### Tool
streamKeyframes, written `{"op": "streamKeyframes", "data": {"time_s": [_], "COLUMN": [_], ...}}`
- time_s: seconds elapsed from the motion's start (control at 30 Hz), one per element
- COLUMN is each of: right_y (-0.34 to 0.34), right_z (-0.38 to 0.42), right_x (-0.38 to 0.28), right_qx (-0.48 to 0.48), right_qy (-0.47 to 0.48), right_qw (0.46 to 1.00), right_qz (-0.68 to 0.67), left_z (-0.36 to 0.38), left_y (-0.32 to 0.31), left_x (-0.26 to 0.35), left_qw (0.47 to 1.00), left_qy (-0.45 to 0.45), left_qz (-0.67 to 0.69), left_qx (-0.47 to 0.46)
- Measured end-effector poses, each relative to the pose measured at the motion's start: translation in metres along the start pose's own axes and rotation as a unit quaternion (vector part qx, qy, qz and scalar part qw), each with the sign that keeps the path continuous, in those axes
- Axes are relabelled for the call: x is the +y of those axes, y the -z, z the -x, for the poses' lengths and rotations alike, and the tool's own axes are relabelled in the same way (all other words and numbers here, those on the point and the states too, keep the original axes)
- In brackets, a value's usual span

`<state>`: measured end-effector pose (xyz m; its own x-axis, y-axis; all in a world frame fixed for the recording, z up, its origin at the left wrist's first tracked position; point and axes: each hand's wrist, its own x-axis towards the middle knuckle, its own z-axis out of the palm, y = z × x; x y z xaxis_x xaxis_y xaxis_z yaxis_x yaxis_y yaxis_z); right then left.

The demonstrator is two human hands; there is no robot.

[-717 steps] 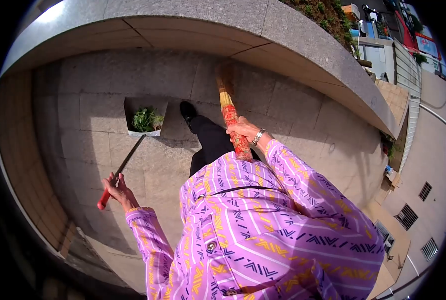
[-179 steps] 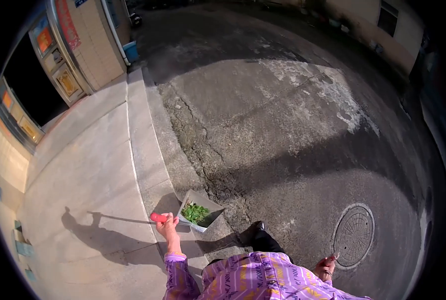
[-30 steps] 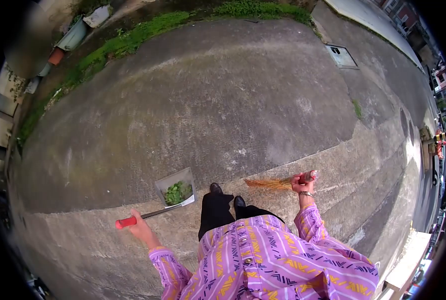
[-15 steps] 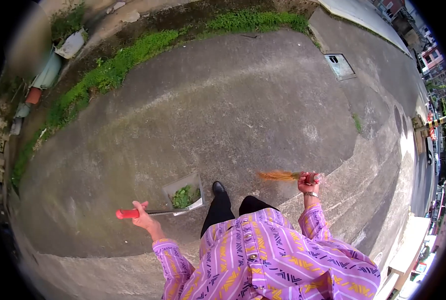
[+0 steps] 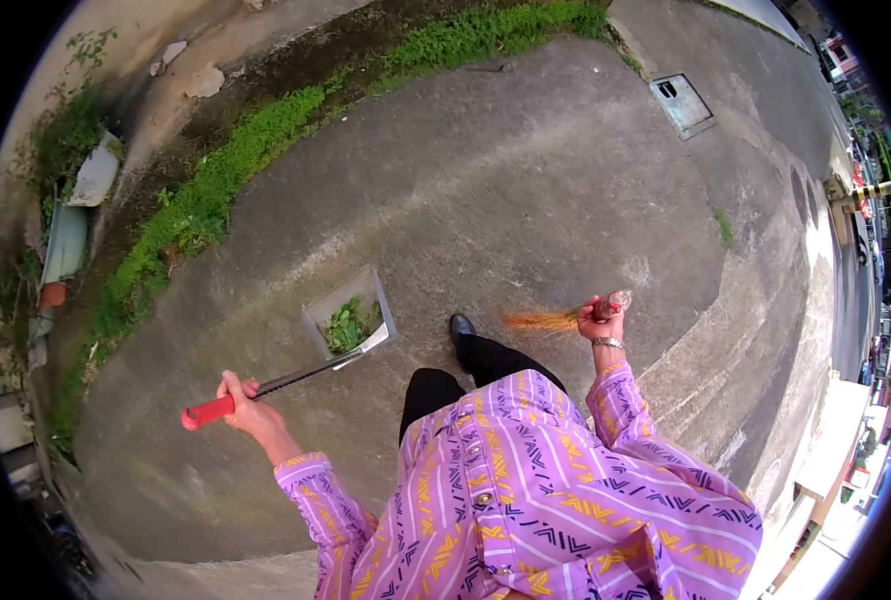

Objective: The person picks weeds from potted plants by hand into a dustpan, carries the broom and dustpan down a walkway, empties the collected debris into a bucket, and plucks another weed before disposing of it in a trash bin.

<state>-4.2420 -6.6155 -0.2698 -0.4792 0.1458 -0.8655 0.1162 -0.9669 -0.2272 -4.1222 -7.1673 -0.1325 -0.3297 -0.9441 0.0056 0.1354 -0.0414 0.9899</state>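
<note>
My left hand (image 5: 251,408) is closed round the red grip at the end of a long dark handle. That handle runs up and right to a grey dustpan (image 5: 392,318), held out beside my legs. Green leaves (image 5: 349,325) lie inside the pan, and a pale flat strip shows along its near side. On the other side, my right hand (image 5: 601,322) wraps round the thick end of a hand broom (image 5: 544,321). The broom's orange-brown bristles point left, toward my dark shoe (image 5: 463,327).
Grey concrete (image 5: 446,200) spreads around me. A strip of green weeds (image 5: 266,130) borders it at the far left, with planters (image 5: 96,172) beyond. A metal cover (image 5: 682,106) is set in the ground at upper right. A striped barrier pole (image 5: 876,189) stands at the right.
The dustpan has moved up and left with my left hand, its handle now more slanted. My right hand has risen slightly with the broom. My feet have shifted in a step.
</note>
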Motion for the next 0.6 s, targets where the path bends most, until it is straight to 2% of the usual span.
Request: {"op": "streamKeyframes", "data": {"time_s": [0.03,0.1,0.13,0.17,0.27,0.4,0.5,0.53,0.6], "right_y": [-0.028,-0.038,-0.041,-0.045,-0.081,-0.127,-0.161,-0.166,-0.175], "right_z": [0.008,-0.042,-0.065,-0.086,-0.108,-0.104,-0.092,-0.092,-0.088], "right_x": [0.013,0.006,0.008,0.014,0.036,0.067,0.086,0.096,0.113], "right_qx": [0.014,-0.067,-0.063,-0.109,-0.151,-0.128,-0.128,-0.105,-0.104], "right_qy": [0.012,-0.104,-0.104,-0.030,0.067,0.117,0.078,0.134,0.148], "right_qw": [1.000,0.992,0.992,0.993,0.986,0.984,0.986,0.985,0.983], "right_qz": [-0.025,-0.033,-0.032,-0.020,-0.031,-0.031,-0.077,-0.018,0.011], "left_z": [-0.013,-0.038,-0.050,-0.063,-0.099,-0.155,-0.195,-0.207,-0.228], "left_y": [-0.019,-0.056,-0.071,-0.085,-0.131,-0.196,-0.237,-0.251,-0.279], "left_x": [0.005,0.011,0.009,0.007,0.000,-0.006,-0.014,-0.016,-0.017], "left_qw": [1.000,0.998,0.995,0.995,0.986,0.975,0.965,0.962,0.959], "left_qy": [0.005,0.000,0.012,0.014,0.017,0.043,0.062,0.069,0.079], "left_qz": [-0.004,0.037,0.054,0.051,0.070,0.076,0.061,0.063,0.051], "left_qx": [-0.002,-0.059,-0.087,-0.088,-0.150,-0.206,-0.245,-0.255,-0.267]}}
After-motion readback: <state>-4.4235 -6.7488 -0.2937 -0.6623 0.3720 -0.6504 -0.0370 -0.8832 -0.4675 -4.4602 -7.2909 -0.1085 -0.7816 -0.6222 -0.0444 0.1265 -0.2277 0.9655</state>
